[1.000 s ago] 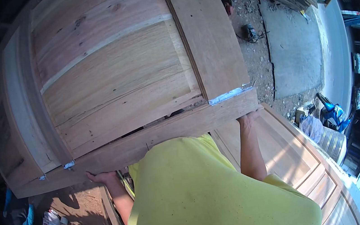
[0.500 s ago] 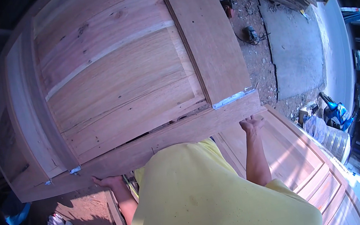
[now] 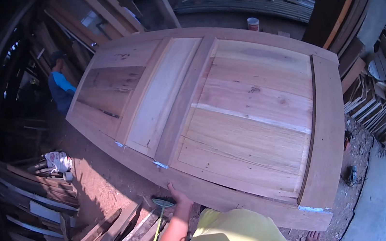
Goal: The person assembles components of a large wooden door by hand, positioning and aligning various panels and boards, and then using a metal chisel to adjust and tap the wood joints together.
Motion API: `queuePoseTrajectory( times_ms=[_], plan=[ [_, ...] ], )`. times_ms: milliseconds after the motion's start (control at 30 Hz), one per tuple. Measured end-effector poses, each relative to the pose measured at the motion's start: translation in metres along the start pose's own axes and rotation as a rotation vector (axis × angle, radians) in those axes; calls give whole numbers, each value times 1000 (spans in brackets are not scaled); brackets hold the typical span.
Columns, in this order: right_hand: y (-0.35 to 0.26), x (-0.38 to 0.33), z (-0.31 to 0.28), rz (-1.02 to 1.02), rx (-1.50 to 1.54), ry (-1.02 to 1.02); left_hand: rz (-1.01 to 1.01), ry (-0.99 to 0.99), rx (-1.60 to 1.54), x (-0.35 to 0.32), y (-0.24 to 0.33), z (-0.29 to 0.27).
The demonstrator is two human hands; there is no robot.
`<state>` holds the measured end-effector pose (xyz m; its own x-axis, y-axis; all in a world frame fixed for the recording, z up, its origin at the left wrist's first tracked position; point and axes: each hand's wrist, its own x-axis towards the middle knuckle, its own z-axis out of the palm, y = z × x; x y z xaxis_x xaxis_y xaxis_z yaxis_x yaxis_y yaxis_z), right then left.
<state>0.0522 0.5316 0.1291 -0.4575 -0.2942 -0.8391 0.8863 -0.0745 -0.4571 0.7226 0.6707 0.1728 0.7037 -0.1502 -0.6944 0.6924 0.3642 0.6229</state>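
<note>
A large panelled wooden door [image 3: 246,118] fills the middle of the view, bare wood with whitish-blue smears at its frame joints. At its near edge, left of my body, my left hand [image 3: 179,194] holds the frame with the palm turned up and the fingers against the edge. Near the close right corner, my right hand [image 3: 312,240] meets the door's edge from below. Much of that hand is cut off by the picture's lower rim.
A person in a dark and blue top [image 3: 60,84] stands by the door's far left end. Stacked timber [image 3: 34,209] lies at left, with a green-headed tool [image 3: 163,203] nearby. A white bucket [image 3: 253,24] stands behind the door; thin boards [image 3: 384,90] are piled at right.
The view has swung, and the door now lies farther out, with its far edge and the other person showing. Both hands remain at the near edge; the second door beneath is mostly out of sight.
</note>
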Motion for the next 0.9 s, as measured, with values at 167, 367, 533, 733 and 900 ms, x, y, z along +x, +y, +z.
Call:
queuePoseTrajectory(
  times_ms=[167, 367, 533, 733, 900],
  plan=[
    [-30, -12, 111, -923, -1032, -118, 13, -85, -160, 13, -17, -2],
    [28, -60, 258, -1715, -1408, -919, 13, 29, -167, 38, -32, -21],
    [195, -211, 267, -1406, -1741, -1392, 145, 276, 10, 8, -15, 2],
    [310, -289, 176, -1392, -1802, -1649, 127, 68, 192, -7, 1, -5],
    [344, -274, 131, -1646, -1782, -1587, -212, -384, 451, -7, 44, -44]
  ],
)
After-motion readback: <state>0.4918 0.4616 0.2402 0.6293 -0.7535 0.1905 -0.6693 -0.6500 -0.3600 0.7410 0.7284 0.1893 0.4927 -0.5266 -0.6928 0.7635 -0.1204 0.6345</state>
